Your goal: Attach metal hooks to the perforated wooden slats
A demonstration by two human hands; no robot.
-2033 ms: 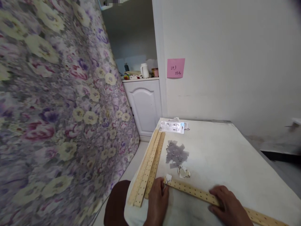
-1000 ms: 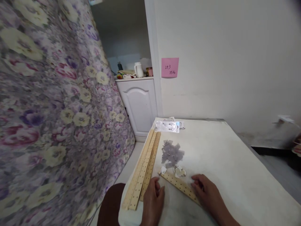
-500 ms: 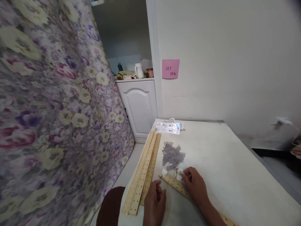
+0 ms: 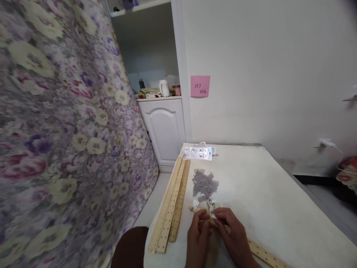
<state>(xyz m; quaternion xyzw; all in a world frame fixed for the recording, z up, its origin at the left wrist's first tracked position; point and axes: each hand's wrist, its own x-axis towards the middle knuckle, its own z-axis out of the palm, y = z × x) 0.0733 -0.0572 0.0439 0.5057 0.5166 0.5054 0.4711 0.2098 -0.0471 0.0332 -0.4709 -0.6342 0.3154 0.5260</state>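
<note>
My left hand (image 4: 198,234) and my right hand (image 4: 232,232) meet over the near end of a perforated wooden strip (image 4: 263,254) lying slantwise on the white table (image 4: 262,190). Both hands are closed in a pinch around a small white piece (image 4: 212,214) held between the fingertips just above the strip's end. Another small white piece (image 4: 195,204) lies just beyond them. A pile of small grey pieces (image 4: 205,183) sits a little farther back.
Three more perforated wooden strips (image 4: 173,206) lie side by side along the table's left edge. A clear plastic packet (image 4: 197,152) lies at the far edge. A flowered fabric (image 4: 64,134) hangs at the left. A pink note (image 4: 200,86) is stuck on the wall.
My right hand slid left along the slanted strip to its end. My left hand moved right to meet it, and both now pinch a small white piece there.
</note>
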